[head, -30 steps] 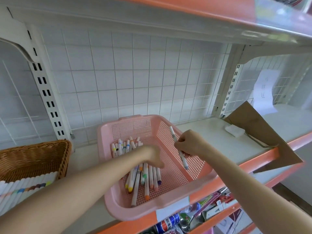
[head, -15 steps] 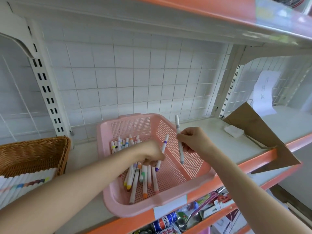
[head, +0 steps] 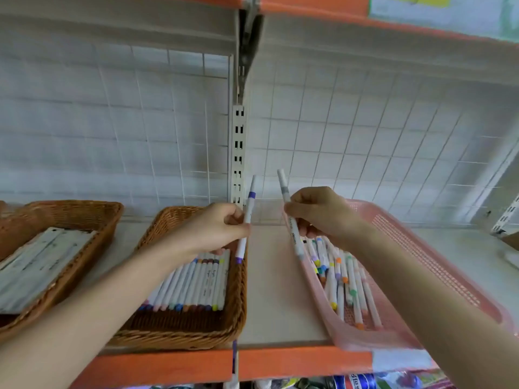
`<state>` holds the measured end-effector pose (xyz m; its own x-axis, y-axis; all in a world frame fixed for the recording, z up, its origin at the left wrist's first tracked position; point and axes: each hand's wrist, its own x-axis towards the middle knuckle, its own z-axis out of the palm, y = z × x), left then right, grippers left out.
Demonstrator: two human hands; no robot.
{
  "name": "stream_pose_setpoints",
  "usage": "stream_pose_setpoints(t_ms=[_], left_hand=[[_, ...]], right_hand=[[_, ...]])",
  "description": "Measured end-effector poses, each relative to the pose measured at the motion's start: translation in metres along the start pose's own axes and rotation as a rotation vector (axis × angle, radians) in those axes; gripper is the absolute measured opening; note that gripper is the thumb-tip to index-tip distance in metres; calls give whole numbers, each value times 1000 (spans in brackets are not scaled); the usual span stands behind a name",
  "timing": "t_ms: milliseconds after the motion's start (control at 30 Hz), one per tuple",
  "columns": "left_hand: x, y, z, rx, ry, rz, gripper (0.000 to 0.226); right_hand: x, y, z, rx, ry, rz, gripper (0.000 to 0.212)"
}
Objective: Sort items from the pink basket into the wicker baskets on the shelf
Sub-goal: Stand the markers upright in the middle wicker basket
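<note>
My left hand [head: 214,230] pinches a white marker with purple ends [head: 246,217], held nearly upright over the right rim of the middle wicker basket [head: 179,329]. That basket holds a neat row of white markers [head: 193,284]. My right hand [head: 320,213] grips a white marker with a grey band [head: 284,186], tilted over the left edge of the pink basket [head: 438,273]. Several loose markers [head: 342,279] with coloured tips lie in the pink basket.
A second wicker basket [head: 92,214] at the left holds flat whitish packs [head: 36,262]. All baskets stand on a white shelf [head: 269,290] with an orange front edge. A slotted upright post [head: 238,153] and wire grid back the shelf. Packaged goods show on the shelf below.
The view has swung left, so the wicker baskets now show. Both hands lifted out of the pink basket, each with a marker, and my left hand moved over the middle wicker basket.
</note>
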<state>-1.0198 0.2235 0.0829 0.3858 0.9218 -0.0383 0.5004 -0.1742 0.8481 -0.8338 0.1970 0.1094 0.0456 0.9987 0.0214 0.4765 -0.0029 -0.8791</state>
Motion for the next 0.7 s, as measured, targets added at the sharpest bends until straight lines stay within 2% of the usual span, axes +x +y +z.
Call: stream_pose_setpoints(t_ms=[267,433,700], left_hand=[[-47,-75,-77,48,143,-120,10],[-64,-103,-100,84,147,-129,16],[-71,-120,-112,74,93,-115,11]], right_hand=[[31,-29,120,-79,-231,112,23],[51,-12,175,-180,-229,188,16],[61,0,218,-234,-190,245,22]])
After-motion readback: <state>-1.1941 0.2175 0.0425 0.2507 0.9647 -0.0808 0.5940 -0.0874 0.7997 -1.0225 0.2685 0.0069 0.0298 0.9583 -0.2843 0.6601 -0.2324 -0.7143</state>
